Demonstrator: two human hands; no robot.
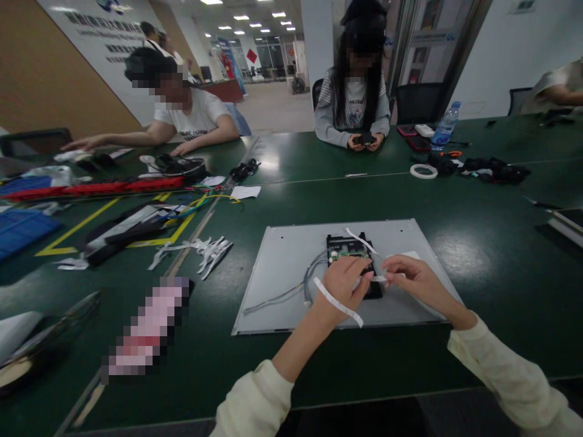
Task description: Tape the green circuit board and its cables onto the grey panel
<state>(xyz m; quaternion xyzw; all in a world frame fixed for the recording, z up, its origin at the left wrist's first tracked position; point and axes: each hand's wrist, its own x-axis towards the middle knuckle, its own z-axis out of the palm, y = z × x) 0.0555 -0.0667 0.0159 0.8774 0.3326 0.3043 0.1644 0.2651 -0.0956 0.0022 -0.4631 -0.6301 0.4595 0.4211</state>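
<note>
A short white tape strip point(379, 278) stretches between the fingertips of my two hands. My left hand point(342, 280) is closed, its thumb and finger pinching the strip's left end. At the other end, the fingertips of my right hand point(412, 280) pinch it too. Another white strip point(337, 302) clings across the back of my left hand. Below my hands lies a black frame point(376, 290) with a green circuit board, partly hidden by my left hand. One more white strip point(359, 239) lies across its top. Grey cables point(277, 298) run left from it over a light grey panel point(277, 261).
Crumpled white strips point(212, 250) and a pixelated pink object point(148, 328) lie left of the panel. A tape roll point(423, 171), a water bottle point(445, 126) and dark cables point(494, 170) stand at the back right. Two people sit across the green table point(300, 194).
</note>
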